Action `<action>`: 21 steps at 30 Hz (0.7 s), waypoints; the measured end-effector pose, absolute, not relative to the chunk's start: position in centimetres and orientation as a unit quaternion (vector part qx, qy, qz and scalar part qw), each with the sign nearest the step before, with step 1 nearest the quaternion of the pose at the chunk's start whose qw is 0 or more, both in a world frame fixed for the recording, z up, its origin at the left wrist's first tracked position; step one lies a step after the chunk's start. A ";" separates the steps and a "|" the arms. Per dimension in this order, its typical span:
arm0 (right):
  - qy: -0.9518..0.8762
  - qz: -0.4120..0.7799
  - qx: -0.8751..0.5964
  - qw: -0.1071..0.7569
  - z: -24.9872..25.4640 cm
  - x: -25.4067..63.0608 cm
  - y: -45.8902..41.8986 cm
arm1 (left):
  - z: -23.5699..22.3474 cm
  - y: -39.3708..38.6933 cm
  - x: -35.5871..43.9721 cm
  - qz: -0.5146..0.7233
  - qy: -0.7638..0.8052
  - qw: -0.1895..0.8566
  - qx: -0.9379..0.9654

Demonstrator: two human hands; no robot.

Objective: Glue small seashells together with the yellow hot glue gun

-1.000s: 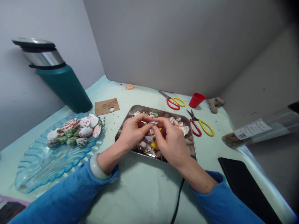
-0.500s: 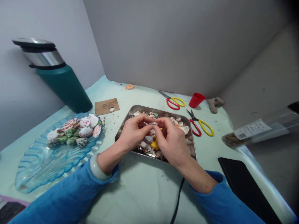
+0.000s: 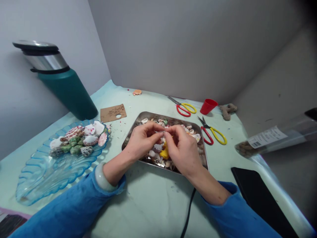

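Both hands are over the rectangular, shallow, silver-coloured metal tray (image 3: 204, 153), which lies on a pale green table covering (image 3: 153, 205). The bare left hand (image 3: 142, 138), a pale green bangle (image 3: 102, 180) on its wrist, is above the tray's left half, fingers curled and thumb drawn close to the forefinger. The bare right hand (image 3: 184, 148) is above the tray's right half, similarly closed, its thumb and forefinger tips meeting those of the left. The fingertips hide the space between them; whether either hand grips a small item cannot be told.

Inside the tray, beneath the hands, are small white and speckled shells (image 3: 152, 153) and a bright yellow piece (image 3: 163, 153), partly covered by the right hand.

Left of the tray: a translucent blue, scallop-edged plate (image 3: 56, 172) bearing larger white and red-brown patterned shells (image 3: 91, 140) and rough green lumps (image 3: 75, 149). Beyond the tray's far left corner: a flat brown card with a hole (image 3: 109, 114) and a tall teal bottle (image 3: 68, 92). Behind the tray: red-and-yellow-handled scissors (image 3: 180, 103) and a red tapered cup (image 3: 208, 107). Just beside the tray's right edge: a second pair of scissors (image 3: 206, 126), blades parted.
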State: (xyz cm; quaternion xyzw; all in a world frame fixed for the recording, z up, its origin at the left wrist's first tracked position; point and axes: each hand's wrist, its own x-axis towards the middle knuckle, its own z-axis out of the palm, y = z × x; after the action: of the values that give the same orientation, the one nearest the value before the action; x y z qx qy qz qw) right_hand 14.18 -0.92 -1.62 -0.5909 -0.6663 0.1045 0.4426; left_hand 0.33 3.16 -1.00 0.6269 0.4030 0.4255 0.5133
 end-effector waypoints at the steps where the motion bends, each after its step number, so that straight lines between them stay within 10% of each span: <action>1: -0.665 0.105 -0.593 0.442 -1.6 14.2 -0.9 | -1.0 3.2 0.3 0.428 0.400 0.513 0.627; 21: -0.654 0.120 -0.597 0.448 -1.6 14.2 -1.0 | -0.9 3.1 0.4 0.439 0.390 0.510 0.629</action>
State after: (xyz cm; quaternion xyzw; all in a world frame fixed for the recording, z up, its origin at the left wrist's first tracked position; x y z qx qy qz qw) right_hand 14.18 -1.02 -1.56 -0.5975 -0.6543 0.1204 0.4477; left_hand 0.45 3.07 -0.89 0.6289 0.3902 0.4387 0.5096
